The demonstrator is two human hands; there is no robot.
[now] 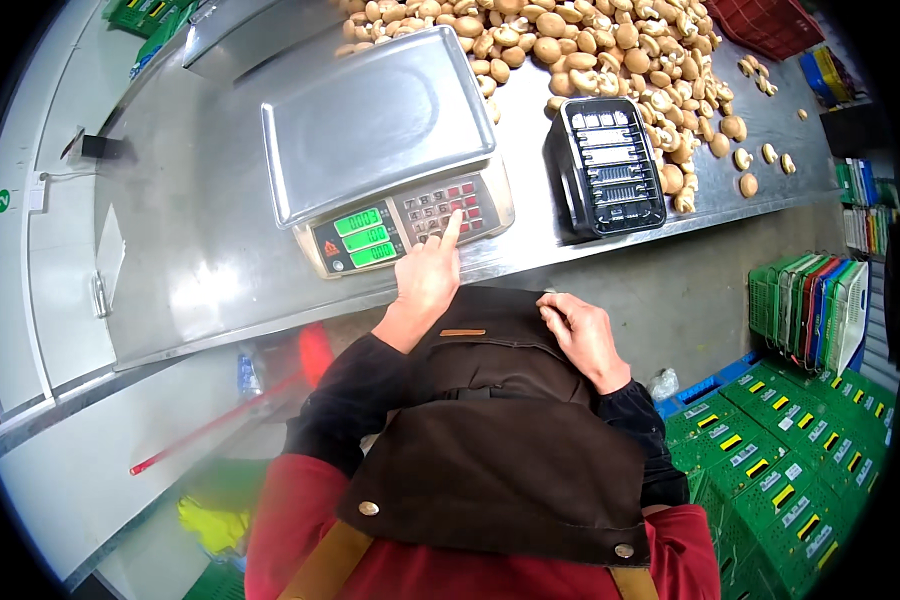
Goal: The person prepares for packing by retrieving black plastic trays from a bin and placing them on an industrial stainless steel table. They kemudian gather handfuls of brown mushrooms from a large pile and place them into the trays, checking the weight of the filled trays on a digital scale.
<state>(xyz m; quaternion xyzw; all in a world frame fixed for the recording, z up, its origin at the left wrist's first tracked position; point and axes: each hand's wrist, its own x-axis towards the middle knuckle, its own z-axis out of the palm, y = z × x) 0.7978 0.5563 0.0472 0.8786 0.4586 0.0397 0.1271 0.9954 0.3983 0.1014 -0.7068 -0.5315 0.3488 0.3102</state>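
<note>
While the weighing scale (380, 130) stood near the front edge of the table (200, 235), its green displays lit, the left hand (428, 278) reached to its keypad (432, 208), index finger stretched out, the other fingers curled in. Well apart from it, the right hand (585, 338) lay by the upper edge of the dark brown apron (510, 465), fingers bent; whether they gripped the cloth, I could not tell.

Just right of the scale, black plastic trays (610, 160) sat nested by the same edge. Behind and beside them spread a heap of brown mushrooms (548, 50), some strays lying farther right. The tabletop was smooth, shiny metal, with bright patches of glare toward the left.

A dark red crate (770, 25) stood at the far right. Below, beyond a strip of grey floor (670, 275), were green crates (805, 425) and a row of upright coloured crates (805, 305). White panels (65, 200) lined the left side.
</note>
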